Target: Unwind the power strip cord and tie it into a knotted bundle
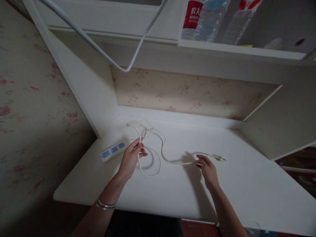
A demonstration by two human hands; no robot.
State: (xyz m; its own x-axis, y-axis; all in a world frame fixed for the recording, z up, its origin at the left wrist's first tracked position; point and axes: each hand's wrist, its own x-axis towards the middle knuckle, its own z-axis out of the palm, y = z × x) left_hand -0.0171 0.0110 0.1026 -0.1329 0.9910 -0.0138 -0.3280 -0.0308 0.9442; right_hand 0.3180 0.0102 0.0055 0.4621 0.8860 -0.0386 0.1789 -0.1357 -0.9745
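Note:
A white power strip (113, 149) with blue sockets lies at the left of the white desk (247, 184). Its white cord (161, 148) runs in loose loops across the desk and ends in a plug (218, 158). My left hand (130, 159) is closed around a gathered loop of the cord just right of the strip. My right hand (207, 168) pinches the cord a little short of the plug.
A white shelf unit rises behind and left of the desk. Another white cable (98, 49) hangs in a curve from above. Water bottles (204, 19) stand on the upper shelf. Floral wallpaper (29, 108) covers the wall at left; a side panel (283, 125) closes the right.

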